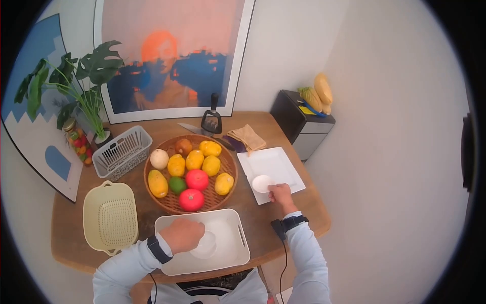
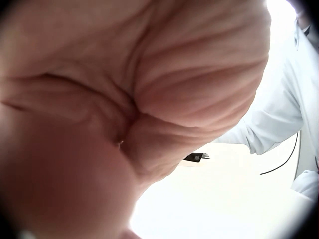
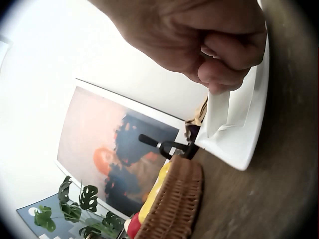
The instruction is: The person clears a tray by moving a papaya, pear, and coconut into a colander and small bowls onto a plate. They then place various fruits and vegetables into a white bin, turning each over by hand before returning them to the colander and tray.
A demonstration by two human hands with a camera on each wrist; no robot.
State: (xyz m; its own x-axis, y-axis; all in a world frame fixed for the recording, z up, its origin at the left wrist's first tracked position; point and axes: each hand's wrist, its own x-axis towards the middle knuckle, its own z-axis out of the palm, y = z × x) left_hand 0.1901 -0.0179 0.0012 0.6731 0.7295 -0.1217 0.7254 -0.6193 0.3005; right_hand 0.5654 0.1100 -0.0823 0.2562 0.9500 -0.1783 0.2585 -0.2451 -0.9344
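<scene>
In the head view my left hand is over the white tray, its fingers at the rim of a translucent bowl inside the tray. My right hand pinches the edge of a small white bowl above the square white plate. The left wrist view is mostly filled by my left palm; the bowl does not show there. From the right wrist, my right hand has its fingers curled on the white bowl, with the plate behind it.
A round wicker basket of mangoes, tomatoes and other produce stands mid-table. To its left are a grey basket and a cream colander. A knife, a black-handled tool and a tan cloth lie behind.
</scene>
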